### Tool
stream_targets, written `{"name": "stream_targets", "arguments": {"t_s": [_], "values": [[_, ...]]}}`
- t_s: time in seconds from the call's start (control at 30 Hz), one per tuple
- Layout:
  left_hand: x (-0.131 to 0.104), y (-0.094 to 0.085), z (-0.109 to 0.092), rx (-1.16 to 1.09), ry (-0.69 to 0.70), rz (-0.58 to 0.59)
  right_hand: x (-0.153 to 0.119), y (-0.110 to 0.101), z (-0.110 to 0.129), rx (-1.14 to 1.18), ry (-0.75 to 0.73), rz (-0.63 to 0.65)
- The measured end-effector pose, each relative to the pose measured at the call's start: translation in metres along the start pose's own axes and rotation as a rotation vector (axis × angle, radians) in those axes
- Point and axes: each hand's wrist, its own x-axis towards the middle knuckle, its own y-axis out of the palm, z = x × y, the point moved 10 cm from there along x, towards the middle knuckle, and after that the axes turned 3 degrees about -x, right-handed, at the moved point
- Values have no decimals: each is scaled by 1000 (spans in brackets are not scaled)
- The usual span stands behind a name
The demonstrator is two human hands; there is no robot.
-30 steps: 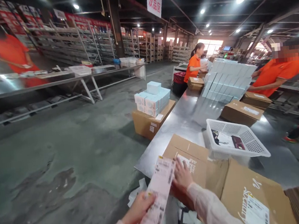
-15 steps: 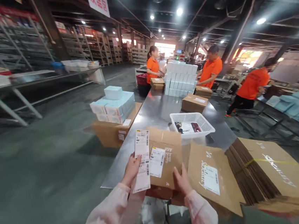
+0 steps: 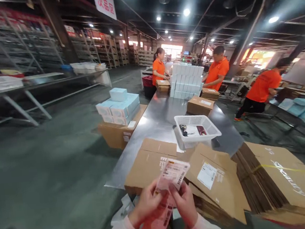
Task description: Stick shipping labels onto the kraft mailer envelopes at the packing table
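A strip of printed shipping labels [image 3: 171, 172] is held between my two hands, over the near edge of the metal table [image 3: 153, 123]. My left hand [image 3: 148, 203] pinches its left side, and my right hand [image 3: 184, 201] grips it with the thumb on top. Beyond the strip lies a flat brown carton [image 3: 146, 162] with white print. To the right, another flat carton [image 3: 220, 180] bears a white label [image 3: 207, 175] and rests on more cardboard.
A bundle of flat cartons [image 3: 279, 174] stands at the right. Behind sits a white basket [image 3: 198, 139] with small items. Light blue boxes [image 3: 119, 108] top a carton at left. Three people in orange shirts are farther back, one [image 3: 263, 86] at the right.
The labelled carton from under my hands now lies on the right pile, exposing an unlabelled one. My right hand has let go of cardboard and taken hold of the label strip, which is tilted.
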Motion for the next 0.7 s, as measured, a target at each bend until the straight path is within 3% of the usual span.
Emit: {"name": "stream_targets", "arguments": {"t_s": [0.07,0.13,0.23,0.33,0.43,0.57,0.7], "values": [[3,-17,-6,-30,40,-93,-6,28,-5,-39,37,44],[6,-32,-5,-83,14,-148,-2,44,-7,-57,65,182],[8,-35,2,-89,-21,-102,23,35,5,-65,41,221],[7,-32,12,-51,-24,-91,48,28,15,-257,-9,222],[4,-45,25,-22,-3,-234,54,31,11,-410,-58,230],[7,-66,55,32,-11,-408,57,38,-18,-469,-38,233],[12,-96,89,138,-53,-581,100,39,-42,-550,-125,109]]}}
